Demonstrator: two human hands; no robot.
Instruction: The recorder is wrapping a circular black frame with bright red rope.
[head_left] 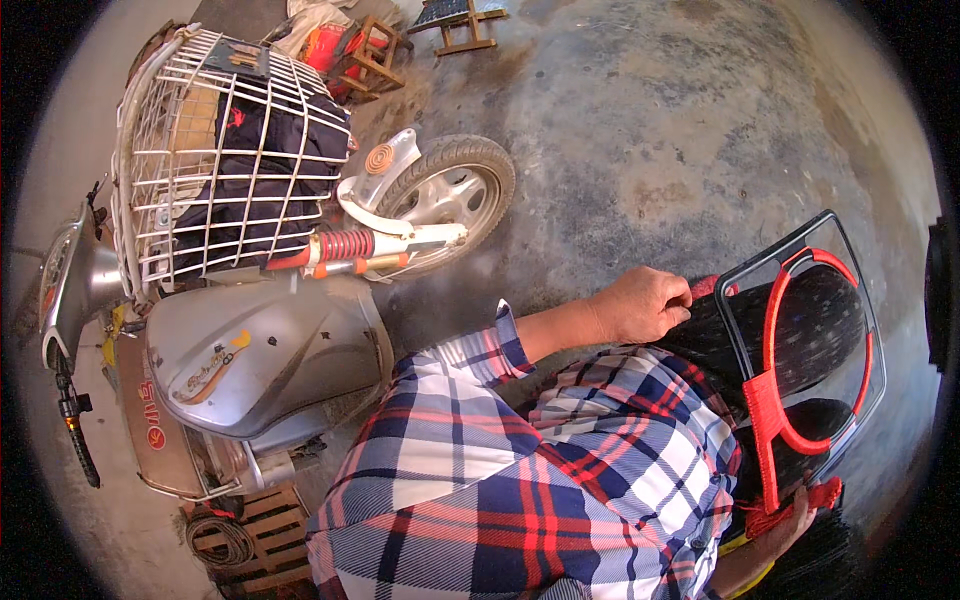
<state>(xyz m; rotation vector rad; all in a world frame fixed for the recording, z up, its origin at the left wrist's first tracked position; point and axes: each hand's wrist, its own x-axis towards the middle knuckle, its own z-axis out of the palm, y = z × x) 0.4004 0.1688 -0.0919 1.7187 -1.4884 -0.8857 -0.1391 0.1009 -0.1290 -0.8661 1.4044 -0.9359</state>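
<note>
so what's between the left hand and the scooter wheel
In the head view, just grey floor shows between the left hand and the scooter wheel.

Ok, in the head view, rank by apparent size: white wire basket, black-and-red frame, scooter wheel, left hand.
Largest to smallest:
1. White wire basket
2. Black-and-red frame
3. Scooter wheel, partly hidden
4. Left hand

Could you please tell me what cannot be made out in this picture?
In the head view:
Left hand: its own curled fingers hide whether it pinches anything.
Right hand: the red bundle at its fingers obscures its grip.
Dark cloth: basket wires break up its shape.
Stool: cut off by the top edge.
</note>
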